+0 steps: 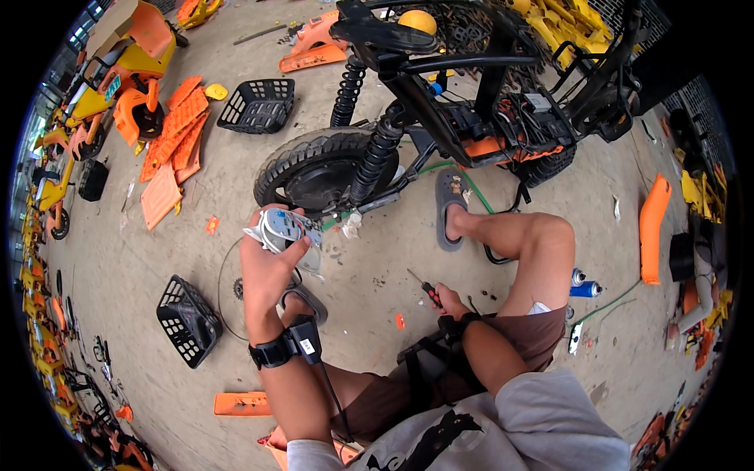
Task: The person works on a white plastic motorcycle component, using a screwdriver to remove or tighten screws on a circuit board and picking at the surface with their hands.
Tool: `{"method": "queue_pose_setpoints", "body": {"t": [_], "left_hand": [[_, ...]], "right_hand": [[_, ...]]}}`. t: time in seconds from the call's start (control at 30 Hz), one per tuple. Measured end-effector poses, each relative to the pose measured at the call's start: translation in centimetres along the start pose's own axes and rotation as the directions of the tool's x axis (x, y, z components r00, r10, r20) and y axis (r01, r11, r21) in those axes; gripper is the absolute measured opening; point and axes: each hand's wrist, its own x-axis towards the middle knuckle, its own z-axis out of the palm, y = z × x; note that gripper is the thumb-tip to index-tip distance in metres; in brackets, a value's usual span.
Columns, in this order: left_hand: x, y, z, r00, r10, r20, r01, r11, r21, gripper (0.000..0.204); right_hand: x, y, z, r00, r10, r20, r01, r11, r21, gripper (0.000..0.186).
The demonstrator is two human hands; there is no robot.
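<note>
My left hand (265, 271) is raised in front of the motorbike's rear wheel (314, 174), fingers closed around a rounded white-and-blue part (286, 226) with small details on its face. I cannot make out its exact kind. Lower and to the right, my right hand (449, 301) grips a screwdriver (430, 293) by its red and black handle, the shaft pointing up and left toward the wheel. The stripped black motorbike frame (471, 67) stands over the wheel, with a coil shock absorber (375, 157) beside it and loose wiring (522, 125) exposed in its middle.
Black plastic baskets (258, 106) (188, 322) lie at the left. Orange panels (174, 129) are heaped farther off, near yellow-orange scooters (129, 71). Blue spray cans (585, 289) and a power strip (576, 337) lie to the right, near an orange curved panel (653, 228). A green hose (475, 188) runs under the frame.
</note>
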Motion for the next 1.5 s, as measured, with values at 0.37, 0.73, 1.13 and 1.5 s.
{"method": "queue_pose_setpoints", "body": {"t": [0.37,0.73,1.13,1.5], "left_hand": [[-0.3,0.7,-0.1,1.000,-0.011,0.013,0.012,0.998,-0.061,0.050],[-0.4,0.4,-0.6,0.975,0.091,0.202,-0.002,0.916,-0.402,0.062],[-1.0,0.1,2.5,0.942,0.110,0.316,0.014,0.930,-0.367,0.061],[-0.9,-0.7,5.1,0.958,0.099,0.270,-0.100,0.995,-0.010,0.054]], "right_hand": [[-1.1,-0.7,1.0,0.996,0.029,0.086,-0.018,0.992,-0.126,0.013],[-19.0,-13.9,2.6,0.785,-0.469,0.404,0.538,0.840,-0.070,0.028],[-25.1,-14.7,-1.1,0.346,-0.938,0.029,0.910,0.343,0.235,0.031],[-25.8,-15.3,-1.0,0.144,-0.980,0.139,0.990,0.143,-0.014,0.026]]}}
